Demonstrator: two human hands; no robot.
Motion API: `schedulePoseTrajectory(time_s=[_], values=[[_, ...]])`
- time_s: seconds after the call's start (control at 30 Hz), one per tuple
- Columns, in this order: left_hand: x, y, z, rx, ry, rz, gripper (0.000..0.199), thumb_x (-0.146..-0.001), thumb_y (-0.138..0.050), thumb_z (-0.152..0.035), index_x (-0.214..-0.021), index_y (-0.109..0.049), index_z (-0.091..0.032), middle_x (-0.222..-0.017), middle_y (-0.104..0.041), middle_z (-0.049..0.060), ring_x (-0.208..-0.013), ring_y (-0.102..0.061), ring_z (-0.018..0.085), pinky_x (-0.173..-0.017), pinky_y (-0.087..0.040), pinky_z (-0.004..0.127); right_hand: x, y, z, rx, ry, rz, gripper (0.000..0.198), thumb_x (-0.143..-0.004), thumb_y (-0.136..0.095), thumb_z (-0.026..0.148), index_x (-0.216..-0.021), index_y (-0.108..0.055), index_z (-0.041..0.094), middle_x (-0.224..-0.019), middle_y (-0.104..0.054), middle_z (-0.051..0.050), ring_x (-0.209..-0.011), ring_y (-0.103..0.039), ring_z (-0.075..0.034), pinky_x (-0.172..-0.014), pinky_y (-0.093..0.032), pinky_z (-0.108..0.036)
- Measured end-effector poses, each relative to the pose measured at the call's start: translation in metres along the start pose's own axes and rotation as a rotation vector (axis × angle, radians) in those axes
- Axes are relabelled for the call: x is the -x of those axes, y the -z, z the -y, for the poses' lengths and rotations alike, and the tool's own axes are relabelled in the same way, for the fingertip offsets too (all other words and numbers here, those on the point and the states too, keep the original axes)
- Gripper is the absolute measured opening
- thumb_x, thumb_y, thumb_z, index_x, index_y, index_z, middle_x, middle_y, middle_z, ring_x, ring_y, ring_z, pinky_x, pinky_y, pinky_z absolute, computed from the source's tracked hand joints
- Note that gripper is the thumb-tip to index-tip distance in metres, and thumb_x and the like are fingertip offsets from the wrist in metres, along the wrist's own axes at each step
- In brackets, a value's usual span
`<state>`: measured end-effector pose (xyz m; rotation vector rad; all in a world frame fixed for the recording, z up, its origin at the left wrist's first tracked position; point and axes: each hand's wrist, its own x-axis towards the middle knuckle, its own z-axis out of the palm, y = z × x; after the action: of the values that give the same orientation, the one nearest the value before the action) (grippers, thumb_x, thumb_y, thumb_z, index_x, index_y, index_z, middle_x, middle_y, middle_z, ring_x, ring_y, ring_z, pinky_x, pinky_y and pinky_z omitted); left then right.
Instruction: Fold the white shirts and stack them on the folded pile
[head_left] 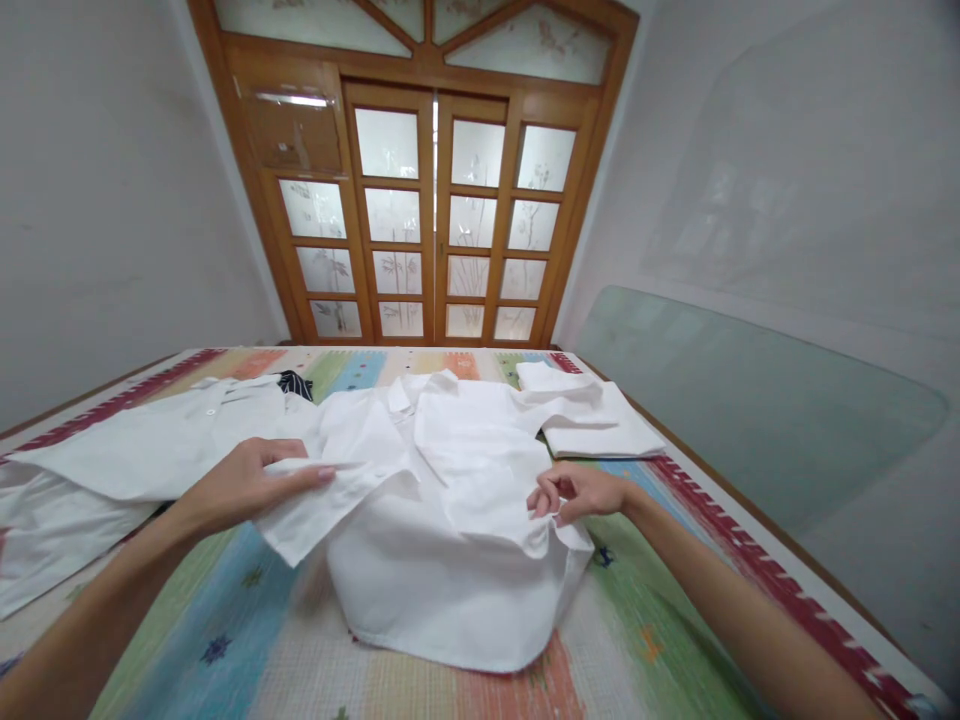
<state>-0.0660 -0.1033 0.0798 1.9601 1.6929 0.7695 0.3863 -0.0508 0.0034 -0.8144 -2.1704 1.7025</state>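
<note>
A white shirt [450, 540] lies spread and crumpled on a striped, colourful bedcover [247, 640], collar toward the far end. My left hand [247, 482] pinches the shirt's left sleeve edge between thumb and fingers. My right hand [574, 492] grips a fold of the shirt's right side with curled fingers. Both forearms reach in from the near corners.
A folded white shirt [592, 420] lies at the far right of the bed. More white garments [142, 450] lie spread at the left, with a dark striped piece [296, 383] behind them. A wooden glass-paned door [431, 210] stands beyond the bed; a glass panel [742, 400] leans on the right wall.
</note>
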Motion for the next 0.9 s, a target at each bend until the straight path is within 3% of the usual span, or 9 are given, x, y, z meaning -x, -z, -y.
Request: schedulePoseTrajectory(time_s=[0.17, 0.2, 0.27, 0.37, 0.43, 0.5, 0.57, 0.73, 0.9], values=[[0.007, -0.004, -0.016, 0.055, -0.208, 0.539, 0.065, -0.076, -0.039, -0.078, -0.070, -0.075, -0.025, -0.093, -0.074, 0.007, -0.086, -0.065, 0.025, -0.083, -0.051, 0.033, 0.005, -0.017, 0.015, -0.083, -0.003, 0.258, 0.042, -0.073, -0.074, 0.054, -0.076, -0.057, 0.016, -0.101, -0.073, -0.017, -0.110, -0.064, -0.026, -0.103, -0.038, -0.048], [0.003, -0.008, -0.011, 0.055, -0.184, 0.537, 0.070, -0.079, -0.030, -0.078, -0.076, -0.076, -0.025, -0.093, -0.074, 0.007, -0.087, -0.065, 0.025, -0.083, -0.051, 0.034, 0.004, -0.018, 0.015, -0.081, -0.013, 0.220, 0.042, -0.074, -0.073, 0.055, -0.079, -0.059, 0.016, -0.103, -0.073, -0.017, -0.109, -0.064, -0.026, -0.100, -0.041, -0.046], [-0.010, -0.019, 0.005, -0.039, -0.097, 0.357, 0.074, -0.085, -0.019, -0.072, -0.087, -0.075, -0.024, -0.095, -0.074, 0.007, -0.090, -0.066, 0.025, -0.085, -0.051, 0.034, -0.002, -0.018, 0.011, -0.017, -0.024, 0.039, 0.042, -0.076, -0.070, 0.057, -0.082, -0.061, 0.015, -0.100, -0.073, -0.015, -0.101, -0.067, -0.025, -0.092, -0.047, -0.042], [-0.037, -0.039, 0.043, -0.396, -0.049, 0.004, 0.063, -0.084, -0.033, -0.064, -0.107, -0.068, -0.018, -0.116, -0.068, 0.013, -0.109, -0.061, 0.030, -0.098, -0.044, 0.040, -0.020, -0.013, -0.001, 0.257, -0.017, -0.346, 0.042, -0.083, -0.060, 0.057, -0.076, -0.063, 0.016, -0.083, -0.072, -0.010, -0.082, -0.067, -0.023, -0.080, -0.051, -0.038], [-0.054, -0.053, 0.067, -0.585, 0.076, -0.033, 0.065, -0.084, -0.032, -0.055, -0.118, -0.062, -0.009, -0.125, -0.061, 0.021, -0.115, -0.058, 0.035, -0.100, -0.041, 0.046, -0.035, -0.007, -0.010, 0.501, 0.030, -0.588, 0.041, -0.087, -0.053, 0.055, -0.076, -0.064, 0.017, -0.084, -0.071, -0.010, -0.086, -0.066, -0.023, -0.085, -0.049, -0.040], [-0.067, -0.066, 0.086, -0.661, 0.211, 0.058, 0.068, -0.087, -0.027, -0.051, -0.121, -0.058, 0.000, -0.127, -0.058, 0.028, -0.114, -0.058, 0.038, -0.098, -0.041, 0.050, -0.052, -0.002, -0.017, 0.708, 0.077, -0.701, 0.038, -0.089, -0.050, 0.051, -0.089, -0.067, 0.017, -0.102, -0.069, -0.013, -0.103, -0.061, -0.025, -0.097, -0.044, -0.043], [-0.076, -0.074, 0.098, -0.693, 0.233, 0.113, 0.068, -0.089, -0.022, -0.047, -0.124, -0.056, 0.000, -0.129, -0.056, 0.030, -0.117, -0.057, 0.040, -0.100, -0.037, 0.055, -0.068, 0.001, -0.024, 0.831, 0.032, -0.658, 0.042, -0.091, -0.047, 0.049, -0.110, -0.065, 0.016, -0.126, -0.061, -0.016, -0.123, -0.052, -0.027, -0.108, -0.034, -0.045], [-0.095, -0.077, 0.117, -0.633, 0.208, 0.074, 0.071, -0.091, -0.017, -0.048, -0.136, -0.050, -0.002, -0.141, -0.047, 0.028, -0.128, -0.047, 0.042, -0.104, -0.032, 0.057, -0.099, 0.004, -0.039, 0.937, -0.340, -0.357, 0.070, -0.096, -0.030, 0.056, -0.148, -0.035, 0.009, -0.157, -0.024, -0.017, -0.146, -0.016, -0.032, -0.117, -0.016, -0.047], [-0.120, -0.073, 0.137, -0.561, 0.223, 0.027, 0.082, -0.091, -0.012, -0.056, -0.141, -0.042, 0.001, -0.146, -0.040, 0.027, -0.137, -0.036, 0.039, -0.107, -0.031, 0.049, -0.119, 0.011, -0.047, 0.974, -0.485, -0.388, 0.083, -0.094, -0.019, 0.065, -0.154, -0.016, 0.008, -0.161, -0.006, -0.013, -0.146, -0.003, -0.039, -0.117, -0.009, -0.052]])
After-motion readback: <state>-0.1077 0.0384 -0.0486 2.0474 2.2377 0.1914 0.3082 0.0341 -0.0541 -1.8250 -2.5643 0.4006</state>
